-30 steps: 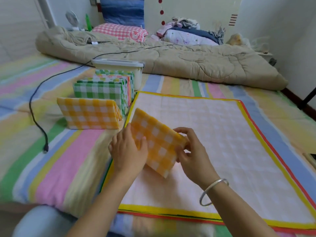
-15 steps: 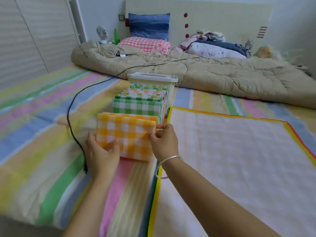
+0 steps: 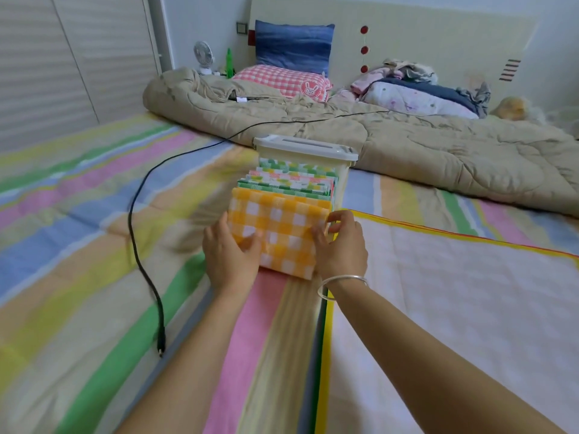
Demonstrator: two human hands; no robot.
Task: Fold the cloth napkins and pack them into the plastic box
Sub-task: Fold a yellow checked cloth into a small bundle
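Largely, the yellow napkin hides the folded napkins behind it.

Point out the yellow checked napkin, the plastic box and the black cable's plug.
yellow checked napkin [image 3: 282, 227], head view, middle of its front face
plastic box [image 3: 306, 154], head view, front rim of its lid
cable plug [image 3: 160, 347], head view, tip of the free end

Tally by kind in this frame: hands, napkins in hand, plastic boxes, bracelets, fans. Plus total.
Hands: 2, left hand and right hand
yellow checked napkin in hand: 1
plastic box: 1
bracelet: 1
fan: 1
Total: 6
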